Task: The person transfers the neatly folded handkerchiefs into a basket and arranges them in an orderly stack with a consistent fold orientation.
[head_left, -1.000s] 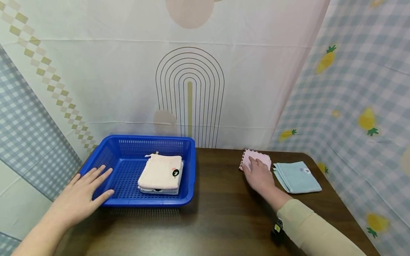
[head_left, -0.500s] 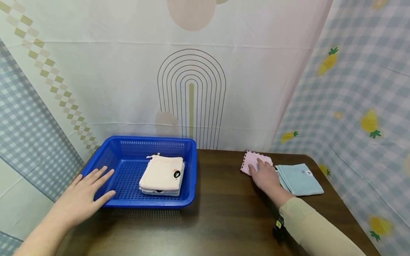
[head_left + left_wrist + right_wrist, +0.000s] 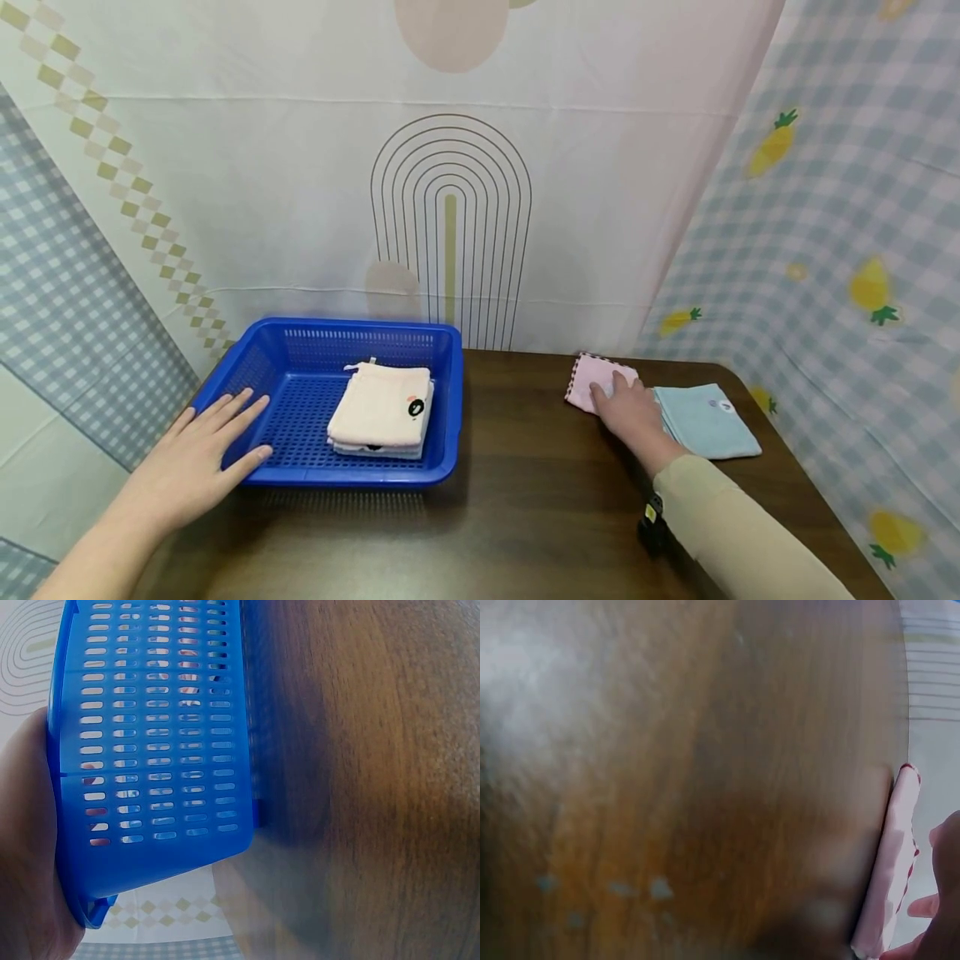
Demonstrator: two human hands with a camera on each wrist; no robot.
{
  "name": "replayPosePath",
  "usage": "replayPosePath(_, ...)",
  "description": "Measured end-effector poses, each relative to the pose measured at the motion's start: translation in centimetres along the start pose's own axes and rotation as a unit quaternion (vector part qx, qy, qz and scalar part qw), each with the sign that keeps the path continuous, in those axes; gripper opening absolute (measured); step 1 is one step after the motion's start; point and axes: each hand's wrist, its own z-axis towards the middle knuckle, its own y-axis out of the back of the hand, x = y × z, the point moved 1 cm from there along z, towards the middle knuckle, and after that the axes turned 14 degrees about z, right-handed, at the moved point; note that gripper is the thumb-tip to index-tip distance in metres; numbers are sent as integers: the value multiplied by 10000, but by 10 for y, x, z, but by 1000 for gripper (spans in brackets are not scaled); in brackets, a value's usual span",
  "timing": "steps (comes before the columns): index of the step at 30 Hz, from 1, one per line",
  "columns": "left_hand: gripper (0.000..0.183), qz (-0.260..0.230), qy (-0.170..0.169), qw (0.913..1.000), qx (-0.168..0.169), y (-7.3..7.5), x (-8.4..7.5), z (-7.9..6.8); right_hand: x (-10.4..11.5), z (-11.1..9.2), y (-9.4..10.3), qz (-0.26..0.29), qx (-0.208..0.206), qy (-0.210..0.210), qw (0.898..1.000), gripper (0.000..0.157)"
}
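My left hand [image 3: 187,462] lies with spread, straight fingers over the front left corner of the blue plastic basket [image 3: 360,477]. In the left wrist view its palm meets the rim of the basket [image 3: 150,859]. Inside the basket, on the right, is a stack of folded cream towels [image 3: 378,404] with a black animal patch. My right hand [image 3: 628,410] is over the right part of a folded pink towel [image 3: 587,375] with a checked border. In the right wrist view the fingers [image 3: 925,906] hover just above the pink towel [image 3: 891,877], which lies flat.
A folded light blue towel [image 3: 708,421] lies right of the pink one, its left edge partly behind my right hand. Everything rests on a dark wooden table [image 3: 517,500]. Patterned curtains [image 3: 600,208] close off the back and sides. A small black device [image 3: 651,521] is on my right wrist.
My right hand has shifted right, from the middle of the pink towel to its right part, towards the blue towel. My left hand and the basket keep their places.
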Motion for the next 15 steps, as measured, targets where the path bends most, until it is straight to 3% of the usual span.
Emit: replayPosePath(15, 77, -13, 9, 9999, 147, -1, 2, 1, -12, 15, 4, 29, 265, -400, 9988, 76)
